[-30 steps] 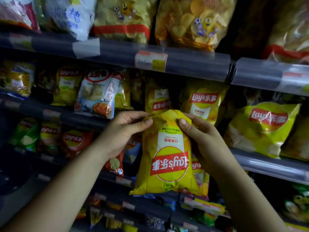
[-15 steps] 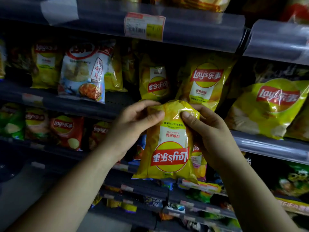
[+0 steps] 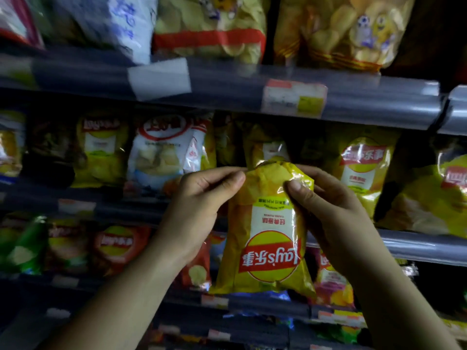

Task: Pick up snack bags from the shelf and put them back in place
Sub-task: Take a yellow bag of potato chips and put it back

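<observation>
A yellow Lay's chip bag (image 3: 267, 238) hangs upside down in front of the middle shelf, its red logo reading inverted. My left hand (image 3: 199, 205) pinches the bag's upper left corner between thumb and fingers. My right hand (image 3: 328, 210) grips the upper right corner, thumb pressed on the crinkled foil. The bag's top edge sits level with the middle shelf row, just before another yellow Lay's bag (image 3: 267, 147) that stands partly hidden behind it.
Grey shelf rails (image 3: 227, 94) with price tags (image 3: 294, 98) run across. Yellow Lay's bags (image 3: 364, 170) and a white chip bag (image 3: 164, 152) fill the middle row, red bags (image 3: 116, 246) stand lower left, large yellow bags (image 3: 209, 26) sit on top.
The view tipped down, then back up to show the top shelf again. The bag stayed pinched in both hands, its top more crumpled and now level with the middle row.
</observation>
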Demonstrator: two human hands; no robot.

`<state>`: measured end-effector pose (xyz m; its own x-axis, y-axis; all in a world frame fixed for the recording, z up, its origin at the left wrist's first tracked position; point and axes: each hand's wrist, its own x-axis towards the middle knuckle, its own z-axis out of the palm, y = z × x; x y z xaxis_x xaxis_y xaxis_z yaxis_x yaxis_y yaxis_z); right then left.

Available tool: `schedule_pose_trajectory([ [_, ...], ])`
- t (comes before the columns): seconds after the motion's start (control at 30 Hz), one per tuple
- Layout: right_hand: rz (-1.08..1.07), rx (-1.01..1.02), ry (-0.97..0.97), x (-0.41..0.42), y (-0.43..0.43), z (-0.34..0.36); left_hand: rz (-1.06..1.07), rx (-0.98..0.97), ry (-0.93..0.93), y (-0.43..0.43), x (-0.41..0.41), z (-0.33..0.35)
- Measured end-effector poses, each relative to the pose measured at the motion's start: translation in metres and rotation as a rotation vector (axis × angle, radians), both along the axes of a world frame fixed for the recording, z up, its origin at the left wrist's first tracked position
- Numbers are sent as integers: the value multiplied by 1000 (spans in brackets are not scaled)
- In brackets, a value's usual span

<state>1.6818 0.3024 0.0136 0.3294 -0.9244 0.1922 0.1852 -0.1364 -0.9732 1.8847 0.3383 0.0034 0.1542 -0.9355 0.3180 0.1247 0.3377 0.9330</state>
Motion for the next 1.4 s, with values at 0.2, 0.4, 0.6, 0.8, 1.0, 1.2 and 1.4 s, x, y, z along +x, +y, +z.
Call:
schedule_pose_trajectory([
  [0.2, -115, 28, -59, 88, 15, 6, 3, -59, -95, 13, 81, 24],
  [0.4, -163, 80, -42, 121, 25, 10, 7, 5, -171, 27, 112, 23],
  [0.6, -305, 43, 27, 64, 66, -6, -211, 14, -256, 25, 60, 6],
  [0.8, -618, 188, -31, -38, 143, -89, -612, 162, -255, 20, -57, -65],
  [1.0, -912, 540, -63, -87, 240, -245, -973, 396, -414, 45, -164, -215],
  [1.2, -1198, 805, -159, -98, 288, -423, -1183, 703, -560, 74, -211, -407],
  [1.4, -1279, 1046, -246, -106, 313, -624, -1278, 901, -801, 103, -223, -608],
])
